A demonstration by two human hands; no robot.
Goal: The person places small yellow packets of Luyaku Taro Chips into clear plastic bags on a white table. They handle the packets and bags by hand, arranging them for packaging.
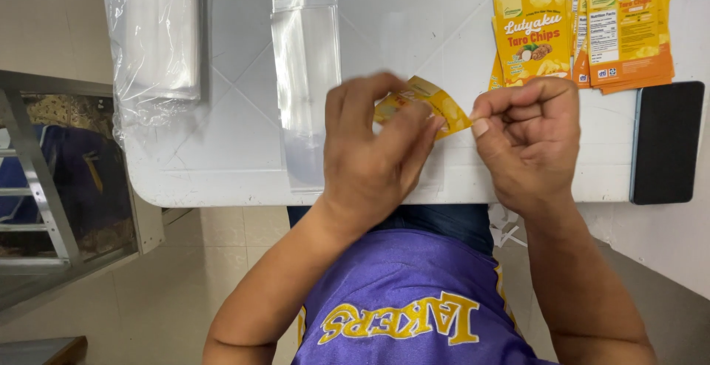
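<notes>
left hand (370, 150) and right hand (529, 139) both pinch one small yellow label card (433, 102), left fingers curled over its left part, right thumb and forefinger on its right tip. card sits tilted just above the white table (222, 150) edge, in front of the torso. clear plastic sleeve (305, 76) lies flat just left of the hands. stack of clear bags (155, 36) further left. pile of yellow-orange label cards (584, 28) at upper right. black phone (668, 142) right of the right hand.

Purple sleeveless jersey (414, 298) with yellow lettering, dark blue jeans (444, 221), bare arms.
</notes>
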